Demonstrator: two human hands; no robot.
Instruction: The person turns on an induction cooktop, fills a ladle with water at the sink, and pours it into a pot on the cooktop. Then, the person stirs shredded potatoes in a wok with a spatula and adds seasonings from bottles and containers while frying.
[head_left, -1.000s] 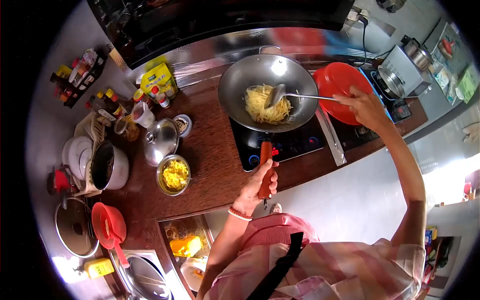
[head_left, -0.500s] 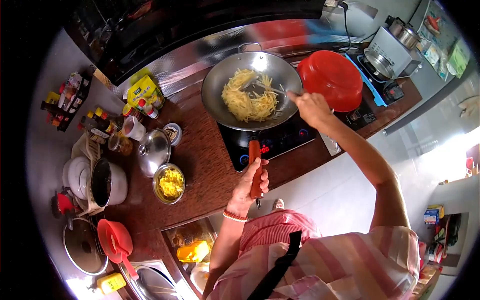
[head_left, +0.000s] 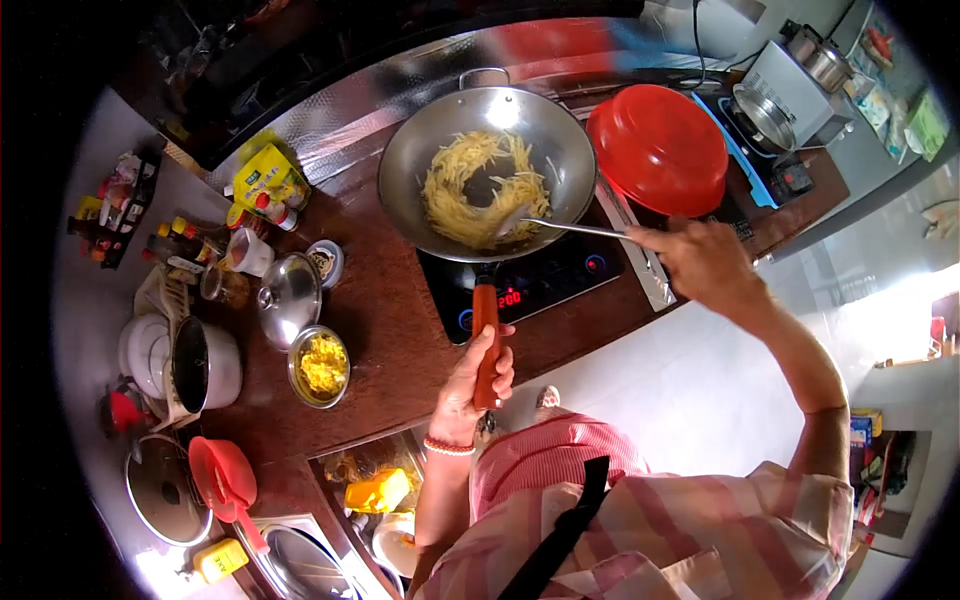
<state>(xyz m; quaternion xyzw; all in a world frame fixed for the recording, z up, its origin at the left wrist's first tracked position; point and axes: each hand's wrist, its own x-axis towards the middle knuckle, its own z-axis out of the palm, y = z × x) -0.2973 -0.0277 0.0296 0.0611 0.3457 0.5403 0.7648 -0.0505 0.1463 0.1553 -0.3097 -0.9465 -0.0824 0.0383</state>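
Note:
A steel wok [head_left: 400, 165] stands on a black induction cooker [head_left: 565, 285] whose display glows red. Pale yellow shredded strips [head_left: 452, 200], probably potato, lie in a ring inside it. My left hand [head_left: 475, 380] is wrapped round the wok's red-brown handle [head_left: 485, 305]. Over the wok's right rim reaches a metal spatula [head_left: 580, 229], gripped at its handle end by my right hand [head_left: 705, 268]. Its blade rests among the strips near the wok's front.
Right of the wok sits an upturned red basin [head_left: 660, 145]. On the left counter are a small metal bowl [head_left: 320, 401] of yellow scrambled food, a steel lid [head_left: 290, 300], a pot [head_left: 215, 370] and seasoning bottles. A red strainer [head_left: 222, 470] lies near the sink.
My right hand has drawn back toward me and to the right, bringing the spatula to the wok's front. A bare patch has opened amid the strips. The whole view has shifted slightly.

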